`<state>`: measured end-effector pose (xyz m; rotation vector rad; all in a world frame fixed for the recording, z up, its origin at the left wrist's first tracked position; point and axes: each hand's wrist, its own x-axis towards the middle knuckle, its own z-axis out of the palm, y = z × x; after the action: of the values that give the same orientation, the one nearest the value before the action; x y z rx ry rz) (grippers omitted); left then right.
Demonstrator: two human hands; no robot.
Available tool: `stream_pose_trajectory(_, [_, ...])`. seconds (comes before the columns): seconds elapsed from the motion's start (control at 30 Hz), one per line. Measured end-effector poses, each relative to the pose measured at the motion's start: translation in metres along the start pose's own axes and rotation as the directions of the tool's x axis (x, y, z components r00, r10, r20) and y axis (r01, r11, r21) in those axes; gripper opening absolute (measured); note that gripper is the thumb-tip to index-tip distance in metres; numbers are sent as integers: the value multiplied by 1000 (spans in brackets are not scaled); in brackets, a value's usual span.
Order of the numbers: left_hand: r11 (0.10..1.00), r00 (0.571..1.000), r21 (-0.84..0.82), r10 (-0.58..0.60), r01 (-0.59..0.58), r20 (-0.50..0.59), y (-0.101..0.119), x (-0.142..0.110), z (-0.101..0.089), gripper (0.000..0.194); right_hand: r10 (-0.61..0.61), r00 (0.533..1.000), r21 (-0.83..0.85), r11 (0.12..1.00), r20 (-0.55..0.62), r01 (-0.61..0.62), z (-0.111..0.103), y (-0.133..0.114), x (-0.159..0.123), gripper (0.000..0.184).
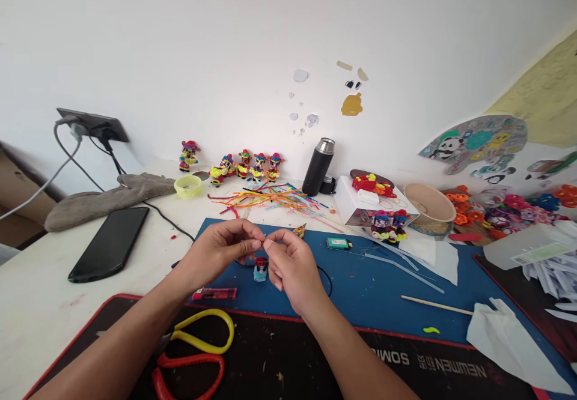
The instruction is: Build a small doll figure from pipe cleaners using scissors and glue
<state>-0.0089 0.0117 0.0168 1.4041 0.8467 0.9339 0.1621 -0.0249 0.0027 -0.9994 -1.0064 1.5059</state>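
Note:
My left hand [229,244] and my right hand [293,268] meet above the blue mat [374,304], thumbs and forefingers pinched together. Whatever lies between the fingertips is too small to make out; a speck of red shows there. Just below the fingers is a small figure [260,269] with a red top and light-blue body. A pink lighter [214,293] lies under my left wrist. Yellow-and-red-handled scissors [202,331] rest beside my left forearm, their blades partly hidden by it. Behind my right hand, a small yellow-and-black tool [300,230] is partly covered.
Loose colored fuzzy stems [270,197] lie behind the mat, near finished figures [243,164] along the wall. A black thermos [318,167] stands beside a white box [374,202]. At left are a phone [109,244] and yellow tape roll [189,187]; at right, a wooden stick [436,305] and tissue [514,343].

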Motion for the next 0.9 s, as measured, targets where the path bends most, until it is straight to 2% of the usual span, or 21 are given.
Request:
stream_pose_trajectory(0.23, [997, 1000, 69, 19, -18, -22, 1, 0, 2, 19, -4, 1000, 5, 1000, 3, 4, -2, 0, 0, 29])
stream_pose_trajectory(0.47, [990, 995, 134, 44, -32, -89, 1, -2, 2, 25, 3, 1000, 35, 999, -1, -3, -1, 0, 1, 30])
stream_pose_trajectory(0.9, [991, 994, 131, 45, -32, -101, 1, -1, 3, 25, -4, 1000, 24, 1000, 2, 4, -2, 0, 1, 31])
